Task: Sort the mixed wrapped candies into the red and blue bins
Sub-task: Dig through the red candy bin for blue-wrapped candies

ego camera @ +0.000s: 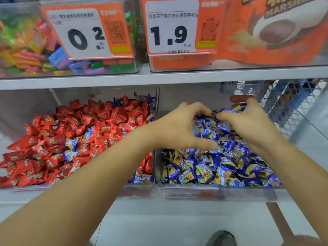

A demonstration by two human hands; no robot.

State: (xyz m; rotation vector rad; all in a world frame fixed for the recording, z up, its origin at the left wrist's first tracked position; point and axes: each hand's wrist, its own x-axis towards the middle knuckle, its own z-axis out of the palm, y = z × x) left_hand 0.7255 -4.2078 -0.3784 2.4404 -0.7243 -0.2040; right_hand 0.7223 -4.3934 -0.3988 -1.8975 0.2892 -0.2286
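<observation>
Both hands over the blue candies (213, 167) in the right bin (220, 191), left hand (179, 128) curled and empty, right hand (246, 125) pinching blue wrappers, red candies (53, 139) in the left bin (138, 191)

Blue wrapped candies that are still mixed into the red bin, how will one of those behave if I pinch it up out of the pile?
A blue wrapped candy looks small and pillow-shaped, so probably light. Its glossy wrapper may be slippery; pinching a crimped end seems safer. It lies loosely among red candies, so neighbours will likely shift or slide.
</observation>
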